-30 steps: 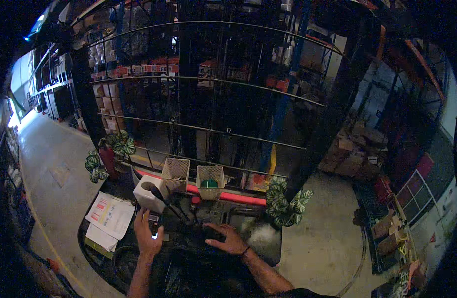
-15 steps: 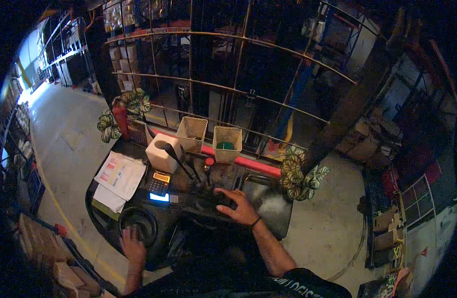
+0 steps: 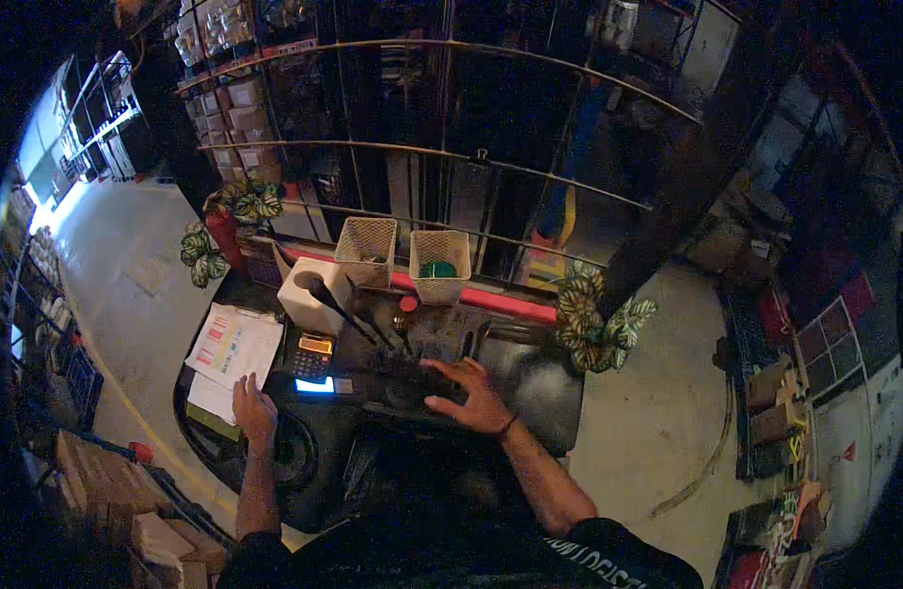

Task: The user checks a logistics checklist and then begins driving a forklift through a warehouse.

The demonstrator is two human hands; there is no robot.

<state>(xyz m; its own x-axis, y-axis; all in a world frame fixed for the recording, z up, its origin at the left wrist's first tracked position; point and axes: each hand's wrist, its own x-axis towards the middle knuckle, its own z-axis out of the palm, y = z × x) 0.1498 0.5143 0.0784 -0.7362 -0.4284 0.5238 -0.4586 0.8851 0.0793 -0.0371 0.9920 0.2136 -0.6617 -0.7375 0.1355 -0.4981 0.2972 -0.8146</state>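
My left hand (image 3: 254, 407) is at the lower right edge of the paper sheets (image 3: 232, 346), fingers stretched out, with nothing visible in it. Below it is the round black steering wheel (image 3: 299, 447), partly lost in shadow. My right hand (image 3: 478, 400) hovers at the dark control console, thumb and fingers apart; any contact with the controls there is too dark to make out. Black levers (image 3: 345, 316) and a red knob (image 3: 408, 303) stand just beyond it. A calculator (image 3: 313, 358) and a small lit screen (image 3: 314, 386) sit between my hands.
Behind the console are a white tissue box (image 3: 314, 294), two mesh baskets (image 3: 440, 265) and a red bar (image 3: 510, 307). Leafy plants (image 3: 584, 314) flank it, and a metal guard grid (image 3: 373, 145) rises ahead. Stacked cartons (image 3: 238, 123) and concrete floor (image 3: 142, 285) surround the vehicle.
My left hand has moved up from the steering wheel to the edge of the papers. My right hand remains by the controls, fingers slightly more extended. The surroundings have shifted a little in view.
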